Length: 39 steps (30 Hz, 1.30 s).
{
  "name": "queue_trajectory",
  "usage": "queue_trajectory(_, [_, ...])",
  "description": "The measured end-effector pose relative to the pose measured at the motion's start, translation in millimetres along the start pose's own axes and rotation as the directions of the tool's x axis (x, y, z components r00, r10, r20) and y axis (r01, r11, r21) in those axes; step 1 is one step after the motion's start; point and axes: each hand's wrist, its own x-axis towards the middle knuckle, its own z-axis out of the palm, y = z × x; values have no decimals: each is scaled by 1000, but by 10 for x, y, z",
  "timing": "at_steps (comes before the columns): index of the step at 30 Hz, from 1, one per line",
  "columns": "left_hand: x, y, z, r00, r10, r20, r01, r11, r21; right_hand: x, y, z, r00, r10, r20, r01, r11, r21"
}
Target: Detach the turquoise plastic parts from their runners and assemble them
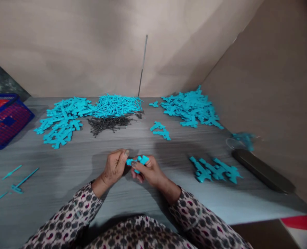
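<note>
Near the table's front, my right hand (149, 169) is closed on a turquoise plastic piece (143, 159) with a rounded knob and short arms. The thumb lies across the piece and covers part of it. Just to its left is my left hand (115, 164), fingers and thumb pinched together beside the piece's left end. What sits in that pinch is hidden. Beyond the hands lie two loose turquoise toy-gun-shaped pieces (162, 134). Three longer turquoise pieces (215, 170) rest side by side to the right of my right hand.
At the back are a left heap of turquoise parts (62, 119), thin turquoise rods (119, 105), small dark pins (109, 124) and a right heap of turquoise pieces (191, 107). A blue basket (8, 121) stands left; a dark elongated case (262, 171) lies by the right wall.
</note>
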Motion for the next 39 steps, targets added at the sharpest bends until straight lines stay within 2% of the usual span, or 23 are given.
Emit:
queue_trajectory(3, [-30,-16,15,997,68,-30,-67,997,41,-46,-25,47,993,-115,-36,111,989,-99])
queue_trajectory(6, [-24,-32,25,994,104,-37,-100,991,84,-65,-21,101,982,-182,-58,174,978,-117])
queue_trajectory(9, [-11,-40,43,998,59,-31,-56,995,78,-77,-11,135,979,-191,-67,180,973,-145])
queue_trajectory(12, [-16,-46,90,998,-50,-22,50,999,2,-97,-24,136,962,-264,-69,240,940,-243])
queue_trajectory(15, [-29,-53,150,986,-165,-24,163,982,-92,-113,-41,102,911,-412,-28,363,832,-420])
queue_trajectory(18, [-34,-56,199,967,-252,-39,245,960,-137,-117,-33,47,845,-528,83,469,659,-588])
queue_trajectory(21, [-32,-66,234,954,-299,-27,292,946,-142,-115,-17,6,797,-574,188,532,519,-669])
queue_trajectory(23, [-27,-87,245,949,-314,-23,308,942,-130,-106,-13,1,790,-573,218,543,490,-682])
queue_trajectory(25, [-16,-110,230,950,-312,-34,306,946,-110,-84,-12,7,822,-537,187,513,559,-652])
queue_trajectory(27, [-1,-120,172,958,-284,-29,280,956,-87,-47,-9,5,879,-467,97,438,710,-551])
queue_trajectory(29, [10,-108,70,974,-225,18,226,972,-60,0,-1,-28,921,-388,12,358,837,-413])
queue_trajectory(31, [7,-82,-48,984,-151,92,153,988,-22,41,6,-94,944,-330,-24,304,895,-326])
queue_trajectory(34, [-17,-65,-173,980,-17,200,10,999,34,65,5,-209,949,-314,7,300,900,-316])
queue_trajectory(37, [-34,-88,-194,971,157,178,-169,984,54,40,-8,-262,935,-351,41,338,856,-390])
queue_trajectory(39, [-33,-97,-179,962,224,156,-234,971,50,8,-13,-254,927,-373,32,346,819,-458])
